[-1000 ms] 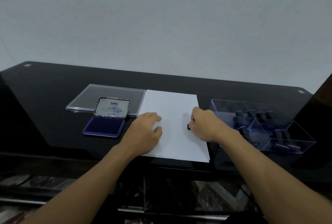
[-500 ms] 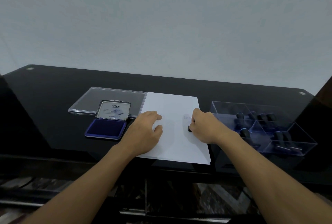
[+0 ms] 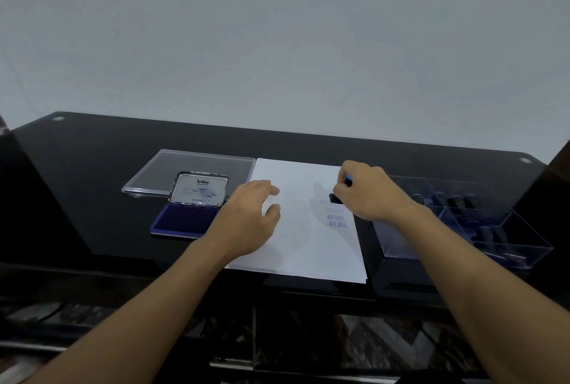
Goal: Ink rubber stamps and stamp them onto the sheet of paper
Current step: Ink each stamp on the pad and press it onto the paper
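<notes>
A white sheet of paper [image 3: 296, 238] lies on the black glass table. Several blue imprints [image 3: 336, 219] show on its right side, two reading AIR MAIL. My right hand [image 3: 368, 192] holds a black rubber stamp [image 3: 335, 198] with a blue top, just above the paper beyond the imprints. My left hand [image 3: 250, 217] lies flat on the sheet's left edge, fingers apart. An open blue ink pad [image 3: 184, 220] with its lid raised sits left of the paper.
A clear flat lid [image 3: 160, 171] lies behind the ink pad. A clear divided box [image 3: 521, 248] with several dark stamps stands right of the paper. The table's front edge [image 3: 123, 263] runs just below the paper.
My right hand has lifted the stamp off the paper and moved it away from me, uncovering the AIR MAIL imprints. My left hand stays on the sheet.
</notes>
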A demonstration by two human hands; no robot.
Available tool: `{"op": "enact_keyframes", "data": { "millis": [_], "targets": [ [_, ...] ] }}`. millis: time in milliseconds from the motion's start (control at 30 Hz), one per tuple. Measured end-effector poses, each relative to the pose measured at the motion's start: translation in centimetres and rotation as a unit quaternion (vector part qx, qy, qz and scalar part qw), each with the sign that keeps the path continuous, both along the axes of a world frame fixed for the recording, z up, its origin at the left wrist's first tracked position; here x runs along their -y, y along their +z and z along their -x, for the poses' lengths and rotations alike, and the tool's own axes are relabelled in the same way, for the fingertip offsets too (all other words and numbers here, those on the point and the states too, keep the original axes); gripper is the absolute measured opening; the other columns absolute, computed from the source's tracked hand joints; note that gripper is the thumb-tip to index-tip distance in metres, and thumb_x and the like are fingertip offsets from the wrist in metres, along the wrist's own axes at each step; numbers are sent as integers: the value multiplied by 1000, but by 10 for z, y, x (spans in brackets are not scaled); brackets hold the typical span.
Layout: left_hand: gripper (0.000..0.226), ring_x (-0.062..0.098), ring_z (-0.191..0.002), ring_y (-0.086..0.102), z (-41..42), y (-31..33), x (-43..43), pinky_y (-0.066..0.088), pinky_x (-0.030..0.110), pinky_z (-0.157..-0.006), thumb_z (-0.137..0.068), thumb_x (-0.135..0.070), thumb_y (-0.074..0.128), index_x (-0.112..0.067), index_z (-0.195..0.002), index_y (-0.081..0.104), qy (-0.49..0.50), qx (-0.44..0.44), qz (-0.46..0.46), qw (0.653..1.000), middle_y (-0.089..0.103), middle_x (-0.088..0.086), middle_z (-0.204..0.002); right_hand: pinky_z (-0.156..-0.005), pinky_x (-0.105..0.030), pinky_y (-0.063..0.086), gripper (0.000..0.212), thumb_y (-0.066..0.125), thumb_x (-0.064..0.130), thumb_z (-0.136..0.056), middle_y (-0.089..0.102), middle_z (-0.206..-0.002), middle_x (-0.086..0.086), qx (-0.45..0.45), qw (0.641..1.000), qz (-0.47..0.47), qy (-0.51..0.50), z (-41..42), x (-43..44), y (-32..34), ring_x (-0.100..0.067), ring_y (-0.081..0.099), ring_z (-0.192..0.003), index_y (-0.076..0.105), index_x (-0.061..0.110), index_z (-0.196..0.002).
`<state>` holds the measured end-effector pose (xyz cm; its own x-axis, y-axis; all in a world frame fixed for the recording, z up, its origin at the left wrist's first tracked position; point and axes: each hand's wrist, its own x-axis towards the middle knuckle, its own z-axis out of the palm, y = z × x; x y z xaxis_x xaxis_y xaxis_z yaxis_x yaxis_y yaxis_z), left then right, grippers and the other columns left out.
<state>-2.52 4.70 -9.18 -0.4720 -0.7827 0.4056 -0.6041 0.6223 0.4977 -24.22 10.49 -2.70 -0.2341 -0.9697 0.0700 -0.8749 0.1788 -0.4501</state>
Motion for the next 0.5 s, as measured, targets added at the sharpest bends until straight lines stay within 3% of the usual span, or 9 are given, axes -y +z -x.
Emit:
{"op": "enact_keyframes", "data": {
  "millis": [300,500],
  "targets": [
    [34,10,-131,35,7,8,-4,21,15,-97,-97,-26,48,-20,-129,54,-4,11,-15,1000,47,-9,-140,-56,-30,41,9,45,21,-97,61,-84,-4,19,1000,11,-5,7,-12,9,-17,50,-63,51,16,-95],
    [36,7,-135,29,37,19,-8,20,17,-99,-98,-30,44,-24,-133,50,-23,13,-39,999,42,-12,-145,-46,-28,33,17,48,18,-102,50,-66,-4,44,999,24,-10,38,-31,20,-14,39,-48,32,12,-106]
  ]
}}
